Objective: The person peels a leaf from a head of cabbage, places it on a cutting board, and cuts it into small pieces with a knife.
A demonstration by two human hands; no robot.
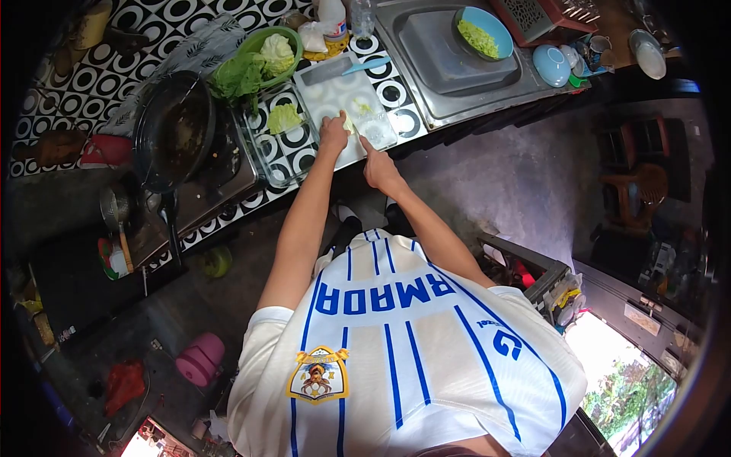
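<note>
On the white cutting board [316,90], my left hand [333,132] is closed on a pale cabbage piece [349,124], pressing it near the board's front edge. Just right of it, my right hand [378,166] is closed, its index finger stretched toward the cabbage. It seems to grip a thin knife [356,131], mostly hidden by the fingers. Green shreds [362,107] lie at the board's right side. Across the board's far end rests a wide-bladed knife with a light blue handle [365,65]. A loose cabbage leaf [285,119] sits in the glass tray [276,181] to the left.
A green basin [298,47] holds leafy greens and cabbage behind the tray. Left of it stands a black wok [145,164] on the stove. A blue bowl [499,29] of shredded greens rests by the steel sink [434,114]. Bottles stand at the back.
</note>
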